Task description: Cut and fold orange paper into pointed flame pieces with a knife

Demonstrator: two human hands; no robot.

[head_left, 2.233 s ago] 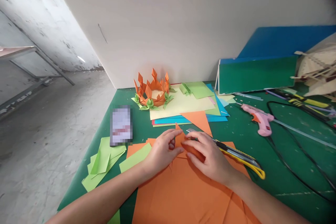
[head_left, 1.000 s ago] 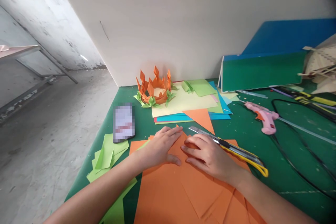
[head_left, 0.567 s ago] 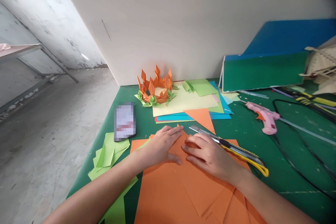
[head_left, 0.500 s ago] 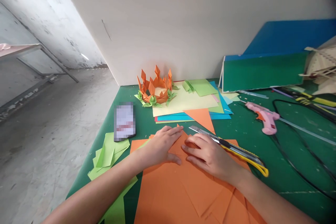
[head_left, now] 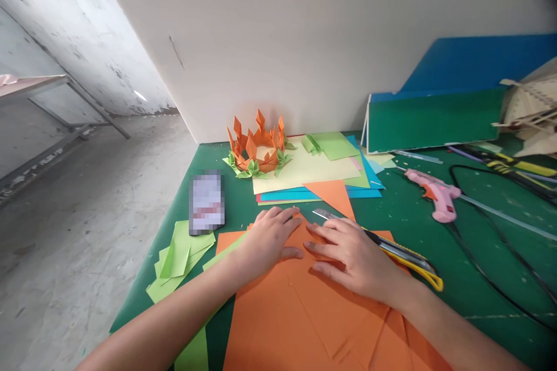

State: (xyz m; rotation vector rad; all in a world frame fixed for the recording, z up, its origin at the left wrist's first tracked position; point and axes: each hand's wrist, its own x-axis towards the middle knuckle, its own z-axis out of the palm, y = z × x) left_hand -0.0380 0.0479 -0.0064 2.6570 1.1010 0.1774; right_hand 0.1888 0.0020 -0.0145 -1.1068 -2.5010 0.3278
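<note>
Both hands lie flat on a large orange paper sheet (head_left: 300, 313) spread on the green table (head_left: 435, 232). My left hand (head_left: 270, 237) presses the sheet's far corner with fingers stretched out and close together. My right hand (head_left: 352, 255) rests beside it, fingers spread on the paper. A yellow and black utility knife (head_left: 400, 255) lies just beyond my right hand, partly hidden by it. Neither hand grips anything.
An orange and green origami crown (head_left: 256, 151) stands at the back by a stack of coloured sheets (head_left: 313, 177). A phone (head_left: 206, 203) and green paper scraps (head_left: 178, 258) lie left. A pink glue gun (head_left: 435, 194), black cable (head_left: 491, 278) and green box (head_left: 435, 119) sit right.
The hands went from pinching a folded orange corner to lying flat on the sheet. In the last half second both slid slightly forward along the paper.
</note>
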